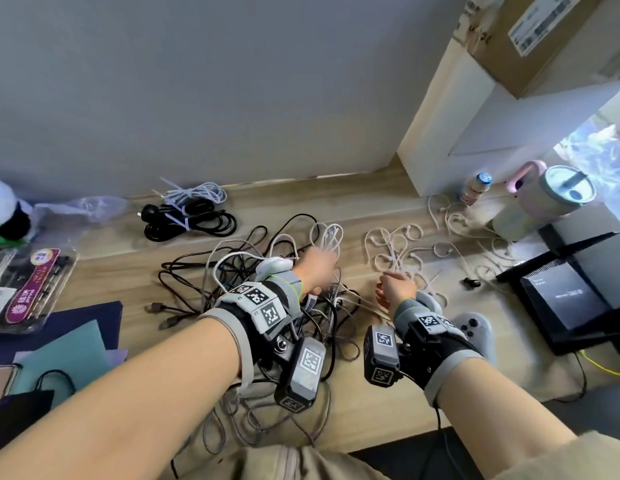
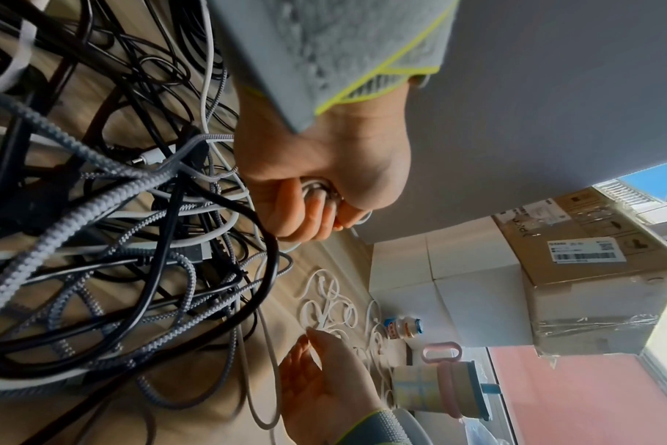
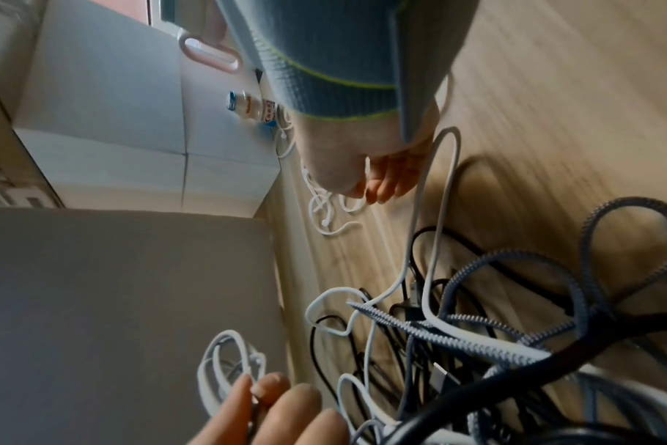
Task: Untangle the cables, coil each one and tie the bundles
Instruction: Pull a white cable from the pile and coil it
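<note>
The left hand (image 1: 317, 268) is lifted over the far side of the cable tangle (image 1: 267, 299), its fingers (image 2: 305, 207) curled tight round a small coil of smooth white cable (image 1: 327, 237) whose loops stick up past the knuckles. The tangle is a loose heap in the middle of the pale wood-grain bench (image 1: 388, 403): glossy round black cords, matt white ones, and thicker grey-and-white braided cords with a rough woven skin, all crossing one another, some trailing over the near edge. The right hand (image 1: 397, 289) hovers just right of the heap with fingers (image 3: 385, 183) loosely apart and lightly bent; a thin white strip lies against the palm, but I cannot tell whether it is gripped. Beyond that hand a scatter of thin cream zip ties (image 1: 398, 251) lies in curls on the bench. At the far edge against the grey wall, 2 finished bundles sit touching: a black bundle (image 1: 194, 221) and a white bundle (image 1: 197, 194), each cinched with a white tie. A grey game controller (image 1: 475, 329) lies just right of the right wrist, a black router (image 1: 561, 296) beyond it, and a white box (image 1: 475, 126) closes the far right corner. Bare wood shows between the tangle and the bundles.
</note>
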`<state>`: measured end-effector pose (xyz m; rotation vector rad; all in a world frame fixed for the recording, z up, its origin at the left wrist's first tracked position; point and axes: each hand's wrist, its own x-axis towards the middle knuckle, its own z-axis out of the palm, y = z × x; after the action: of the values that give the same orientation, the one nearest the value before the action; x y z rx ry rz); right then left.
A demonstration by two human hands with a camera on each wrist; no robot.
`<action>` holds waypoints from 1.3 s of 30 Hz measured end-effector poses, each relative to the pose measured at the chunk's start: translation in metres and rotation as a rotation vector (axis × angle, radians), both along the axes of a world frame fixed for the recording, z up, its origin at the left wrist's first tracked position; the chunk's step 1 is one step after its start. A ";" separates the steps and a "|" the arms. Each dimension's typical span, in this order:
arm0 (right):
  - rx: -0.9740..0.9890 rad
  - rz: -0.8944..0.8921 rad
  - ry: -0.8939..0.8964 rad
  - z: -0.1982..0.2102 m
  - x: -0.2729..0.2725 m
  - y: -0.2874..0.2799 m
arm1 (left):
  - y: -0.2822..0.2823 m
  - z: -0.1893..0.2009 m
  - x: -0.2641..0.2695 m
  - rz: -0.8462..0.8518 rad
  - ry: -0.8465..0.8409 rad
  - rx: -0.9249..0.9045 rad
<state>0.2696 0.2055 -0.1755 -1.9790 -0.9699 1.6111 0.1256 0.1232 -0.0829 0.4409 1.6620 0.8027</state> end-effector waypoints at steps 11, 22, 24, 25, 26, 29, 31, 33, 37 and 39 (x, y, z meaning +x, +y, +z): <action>0.102 0.383 -0.424 -0.007 -0.017 0.008 | 0.001 -0.033 -0.017 -0.023 0.007 -0.023; 0.366 0.265 -0.399 0.024 -0.023 0.000 | 0.000 -0.009 -0.020 0.148 -0.118 0.071; 0.415 0.225 -0.365 0.034 -0.023 -0.003 | -0.002 0.000 -0.019 0.162 -0.127 0.113; 0.430 0.225 -0.332 0.040 -0.024 -0.006 | -0.003 0.006 -0.018 0.173 -0.138 0.141; 0.437 0.224 -0.293 0.042 -0.027 -0.008 | -0.002 0.009 -0.018 0.184 -0.158 0.162; 0.480 0.219 -0.059 0.052 -0.041 -0.022 | -0.006 0.020 -0.017 0.179 -0.220 0.219; 0.493 0.250 0.122 0.061 -0.051 -0.035 | -0.013 0.025 -0.019 0.110 -0.273 0.230; 0.482 0.316 0.258 0.069 -0.058 -0.043 | -0.020 0.028 -0.020 0.005 -0.318 0.188; 0.421 0.364 0.510 0.100 -0.068 -0.059 | -0.036 0.042 -0.029 -0.035 -0.393 0.079; 0.386 0.394 0.565 0.120 -0.073 -0.071 | -0.048 0.052 -0.035 -0.010 -0.383 0.085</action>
<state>0.1962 0.1343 -0.0554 -1.0346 -1.3481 1.8582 0.0905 0.0751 -0.0314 0.3296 1.2739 0.8917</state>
